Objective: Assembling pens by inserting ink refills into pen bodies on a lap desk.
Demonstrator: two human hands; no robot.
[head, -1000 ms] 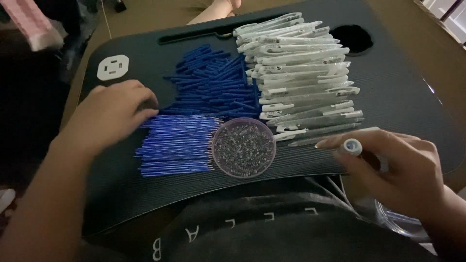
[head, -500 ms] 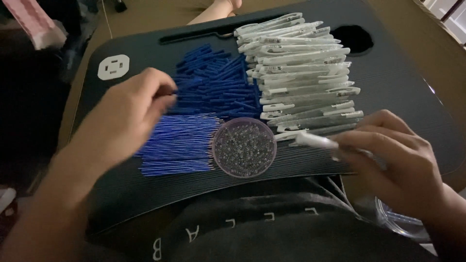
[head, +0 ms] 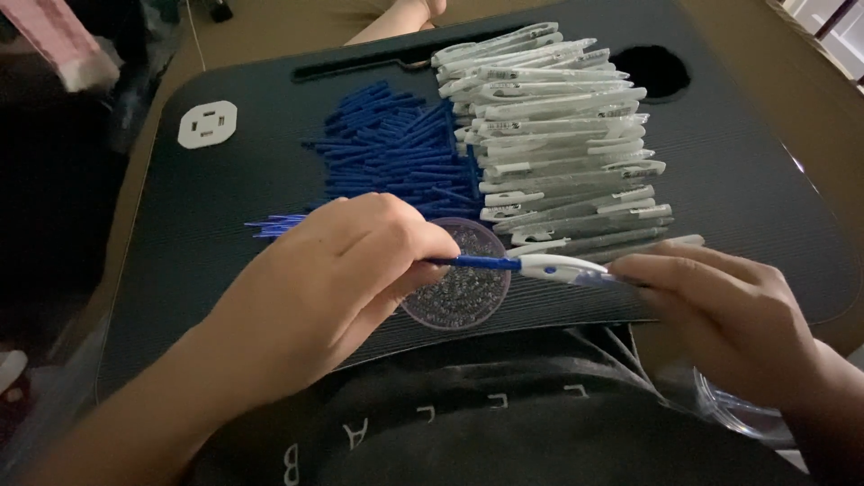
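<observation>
Left hand [head: 346,270]: fingers pinched on thin blue plastic ink refill [head: 472,263], over small round clear dish of tiny beads [head: 456,286].
Right hand [head: 729,310]: closed around white plastic pen barrel [head: 562,267], refill tip entering it.
Behind: heap of white pen barrels [head: 558,135], pile of blue refills [head: 396,148], on black ribbed lap tray [head: 738,162].

Where the left hand [head: 346,270] and right hand [head: 729,310] pinch the blue refill [head: 472,263] and white pen barrel [head: 562,266], little room is left. Directly beneath the grip, the path is blocked by a round dish of tiny beads [head: 459,292]. Just beyond it, the way is barred by stacked white pen barrels [head: 558,135] and heaped blue refills [head: 396,148]. Bare surface of the black lap desk [head: 216,225] is offered well to the left and far right.
</observation>
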